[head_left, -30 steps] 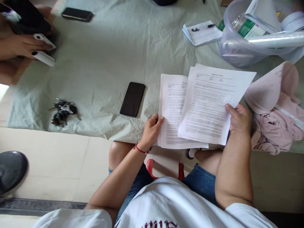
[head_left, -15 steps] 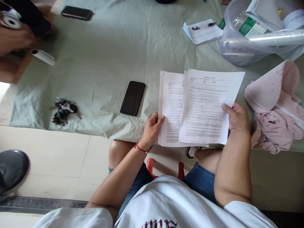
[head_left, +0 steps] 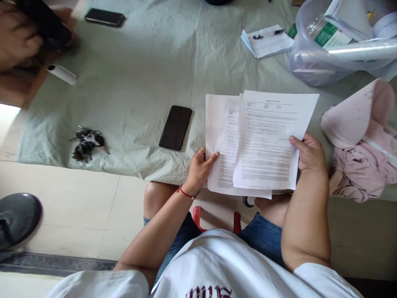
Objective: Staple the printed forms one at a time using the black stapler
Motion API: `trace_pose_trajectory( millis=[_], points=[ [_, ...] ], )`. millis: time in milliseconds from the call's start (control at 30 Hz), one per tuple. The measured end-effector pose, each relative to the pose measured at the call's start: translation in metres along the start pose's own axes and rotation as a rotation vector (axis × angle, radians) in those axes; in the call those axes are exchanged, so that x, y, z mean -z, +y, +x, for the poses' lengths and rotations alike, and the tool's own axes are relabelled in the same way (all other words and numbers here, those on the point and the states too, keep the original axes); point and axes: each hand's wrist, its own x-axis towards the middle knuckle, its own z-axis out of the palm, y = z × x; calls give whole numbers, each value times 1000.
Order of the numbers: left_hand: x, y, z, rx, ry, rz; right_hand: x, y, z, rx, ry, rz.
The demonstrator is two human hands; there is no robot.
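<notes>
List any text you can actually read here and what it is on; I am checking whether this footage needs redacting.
Top printed sheet: heading and body lines, too small and blurred to read.
Lower printed sheet: body text, too small to read.
Green and white box in the clear plastic tub: print too blurred to read.
White shirt: dark red lettering, cut off at the frame edge, unreadable.
Small notepad: no legible writing.

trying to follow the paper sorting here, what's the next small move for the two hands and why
Probably the right hand slides its top sheet clear of the stack. It pinches that sheet's right edge, while the left hand grips the lower printed sheets at their left edge, and the two already lie fanned apart over the table's cloth.
</notes>
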Motion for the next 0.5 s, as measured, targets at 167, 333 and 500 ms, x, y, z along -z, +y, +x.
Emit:
trace_pose_trajectory(
  millis=[167, 333, 500],
  points=[
    [-1, 0, 0, -6, 11, 40, -11, -4, -9, -2, -75, -30],
    [-2, 0, 0, 11, 12, 32, -16, -11, -20, -144, -249, -54],
    [2, -2, -1, -100, 3, 132, -17, -11, -18, -94, -155, -62]
  ],
)
